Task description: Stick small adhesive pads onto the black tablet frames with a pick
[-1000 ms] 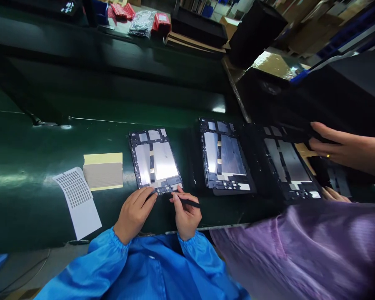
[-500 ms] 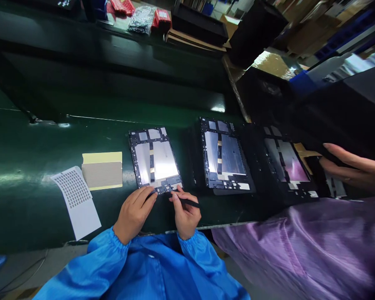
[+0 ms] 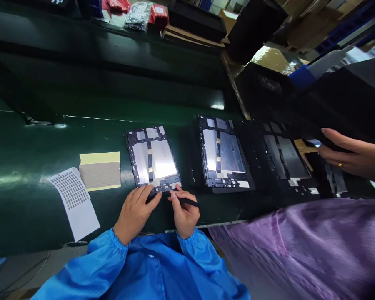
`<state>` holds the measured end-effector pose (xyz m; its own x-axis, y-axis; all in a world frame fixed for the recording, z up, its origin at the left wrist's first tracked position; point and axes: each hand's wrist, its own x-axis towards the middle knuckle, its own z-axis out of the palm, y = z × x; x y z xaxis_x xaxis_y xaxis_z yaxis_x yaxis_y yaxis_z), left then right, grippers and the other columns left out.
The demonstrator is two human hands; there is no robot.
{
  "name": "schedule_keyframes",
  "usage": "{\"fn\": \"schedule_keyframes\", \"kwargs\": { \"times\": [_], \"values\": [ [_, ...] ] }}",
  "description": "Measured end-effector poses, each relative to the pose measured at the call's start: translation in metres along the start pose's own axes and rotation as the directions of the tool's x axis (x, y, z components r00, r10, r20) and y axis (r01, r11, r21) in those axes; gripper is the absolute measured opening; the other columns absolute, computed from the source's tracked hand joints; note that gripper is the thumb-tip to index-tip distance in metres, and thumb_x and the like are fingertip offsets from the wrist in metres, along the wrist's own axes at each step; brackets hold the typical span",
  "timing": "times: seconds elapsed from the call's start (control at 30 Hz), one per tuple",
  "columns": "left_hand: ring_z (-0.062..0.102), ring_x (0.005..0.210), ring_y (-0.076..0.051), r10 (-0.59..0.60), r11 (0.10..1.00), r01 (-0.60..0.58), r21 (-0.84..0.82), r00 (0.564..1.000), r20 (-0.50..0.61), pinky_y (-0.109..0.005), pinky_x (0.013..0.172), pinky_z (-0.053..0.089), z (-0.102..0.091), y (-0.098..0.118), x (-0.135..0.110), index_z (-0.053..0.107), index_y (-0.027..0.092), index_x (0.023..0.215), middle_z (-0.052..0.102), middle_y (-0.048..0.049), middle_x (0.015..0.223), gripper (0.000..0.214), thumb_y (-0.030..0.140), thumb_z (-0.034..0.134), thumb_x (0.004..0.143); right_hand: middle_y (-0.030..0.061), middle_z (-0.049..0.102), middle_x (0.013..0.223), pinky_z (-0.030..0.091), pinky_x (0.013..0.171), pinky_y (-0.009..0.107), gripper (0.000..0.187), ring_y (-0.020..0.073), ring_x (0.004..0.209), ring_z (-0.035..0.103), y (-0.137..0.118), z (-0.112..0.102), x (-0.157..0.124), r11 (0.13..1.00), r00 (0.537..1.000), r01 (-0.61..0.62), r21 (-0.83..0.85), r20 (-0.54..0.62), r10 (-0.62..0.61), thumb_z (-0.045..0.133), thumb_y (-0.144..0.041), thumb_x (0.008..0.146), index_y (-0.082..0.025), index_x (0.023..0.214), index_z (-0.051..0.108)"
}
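An opened tablet [image 3: 158, 156], showing a silvery panel and a dark flat cable, lies in front of me. My left hand [image 3: 136, 210] grips its lower left edge between thumb and fingers. At the lower right edge is my right hand [image 3: 186, 210], closed around slim black tweezers [image 3: 189, 201]. Their tip points at the tablet's bottom strip; whether it touches is too small to tell. To the left lie a yellow-edged card with grey strips [image 3: 100, 171] and a white sheet with rows of small grey stickers [image 3: 75, 200].
A second opened tablet [image 3: 223, 154] lies right of mine, and a third [image 3: 287, 158] beyond it. A co-worker's hand [image 3: 356, 154] is at the far right, above a purple sleeve [image 3: 315, 233]. Red and clear bags [image 3: 137, 16] and a black tray [image 3: 196, 18] stand at the back.
My left thumb and fingers have shifted slightly at the tablet's edge. My right hand keeps its hold on the tweezers. The co-worker's hand has turned and moved a little. The view has tilted slightly.
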<state>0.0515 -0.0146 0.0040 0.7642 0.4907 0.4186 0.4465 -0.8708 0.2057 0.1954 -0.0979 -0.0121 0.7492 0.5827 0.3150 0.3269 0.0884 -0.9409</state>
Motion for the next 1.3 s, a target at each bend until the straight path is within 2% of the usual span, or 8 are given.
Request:
{"fn": "schedule_keyframes", "kwargs": {
  "times": [0.27,0.77,0.9,0.97,1.03,1.13,1.23,1.3],
  "values": [
    [0.063,0.111,-0.028,0.021,0.998,-0.025,0.05,0.996,0.087,-0.041,0.091,0.053,-0.007,0.004,0.012,0.067,0.022,0.119,0.067,-0.0129,0.122,0.03,0.013,0.056,0.093,-0.0027,0.07,0.074,0.056,0.102,0.054,0.008,0.0169,0.073,0.074,-0.003,0.001,0.002,1.0,1.0,0.023,0.001,0.015,-0.023,0.07,-0.018,0.089,-0.022,0.091,0.062],
    [0.064,0.11,-0.025,-0.01,0.999,0.009,0.04,1.0,0.019,-0.04,0.092,0.053,-0.004,0.006,0.013,0.068,0.023,0.115,0.069,-0.0106,0.117,0.03,0.011,0.053,0.093,-0.0009,0.071,0.08,0.056,0.102,0.055,0.013,0.0183,0.082,0.074,0.001,0.003,0.002,0.997,0.997,0.072,0.027,0.03,-0.072,0.068,-0.012,0.089,-0.023,0.093,0.063],
    [0.062,0.114,-0.026,-0.034,0.999,0.035,0.028,0.999,-0.022,-0.04,0.094,0.055,-0.004,0.007,0.003,0.066,0.024,0.119,0.064,-0.011,0.127,0.033,0.01,0.053,0.093,0.0,0.069,0.083,0.057,0.098,0.055,0.013,0.0186,0.081,0.072,-0.001,-0.006,0.005,0.991,0.991,0.136,-0.016,-0.014,-0.136,0.063,-0.012,0.091,-0.024,0.095,0.06],
    [0.061,0.117,-0.027,-0.101,0.995,0.102,0.004,0.991,-0.085,-0.041,0.094,0.056,-0.007,0.01,-0.008,0.063,0.025,0.123,0.059,-0.0123,0.133,0.033,0.012,0.056,0.093,0.0003,0.068,0.083,0.055,0.098,0.057,0.014,0.0189,0.081,0.069,-0.005,-0.018,0.009,0.965,0.971,0.24,-0.103,0.032,-0.238,0.057,-0.012,0.094,-0.025,0.097,0.061],
    [0.061,0.117,-0.028,-0.242,0.97,0.237,-0.054,0.962,-0.123,-0.043,0.092,0.058,-0.01,0.014,-0.02,0.061,0.022,0.124,0.056,-0.0143,0.132,0.029,0.02,0.058,0.095,0.0025,0.066,0.086,0.059,0.091,0.052,0.018,0.0201,0.082,0.068,-0.008,-0.031,0.011,0.906,0.935,0.339,-0.253,0.195,-0.296,0.052,-0.015,0.096,-0.026,0.103,0.064],
    [0.062,0.117,-0.028,-0.447,0.888,0.429,-0.165,0.889,-0.095,-0.045,0.091,0.06,-0.013,0.016,-0.034,0.057,0.018,0.122,0.056,-0.015,0.128,0.028,0.032,0.054,0.098,0.0103,0.062,0.105,0.063,0.066,0.037,0.03,0.0213,0.08,0.069,-0.008,-0.039,0.014,0.776,0.903,0.368,-0.512,0.397,-0.166,0.053,-0.03,0.099,-0.026,0.127,0.062],
    [0.062,0.119,-0.028,-0.528,0.831,0.496,-0.252,0.846,-0.076,-0.046,0.093,0.06,-0.012,0.013,-0.038,0.056,0.021,0.123,0.056,-0.0137,0.13,0.029,0.035,0.052,0.098,0.0165,0.056,0.123,0.062,0.056,0.033,0.05,0.0228,0.08,0.071,-0.002,-0.032,0.018,0.668,0.898,0.342,-0.661,0.439,-0.026,0.046,-0.049,0.101,-0.026,0.145,0.049],
    [0.063,0.119,-0.027,-0.561,0.8,0.518,-0.303,0.825,-0.072,-0.047,0.094,0.06,-0.009,0.01,-0.036,0.055,0.022,0.124,0.057,-0.0128,0.13,0.028,0.034,0.053,0.098,0.017,0.057,0.124,0.061,0.055,0.032,0.054,0.0231,0.079,0.072,0.003,-0.022,0.022,0.637,0.888,0.363,-0.68,0.459,-0.017,0.038,-0.053,0.102,-0.026,0.148,0.044]
  ]
}}
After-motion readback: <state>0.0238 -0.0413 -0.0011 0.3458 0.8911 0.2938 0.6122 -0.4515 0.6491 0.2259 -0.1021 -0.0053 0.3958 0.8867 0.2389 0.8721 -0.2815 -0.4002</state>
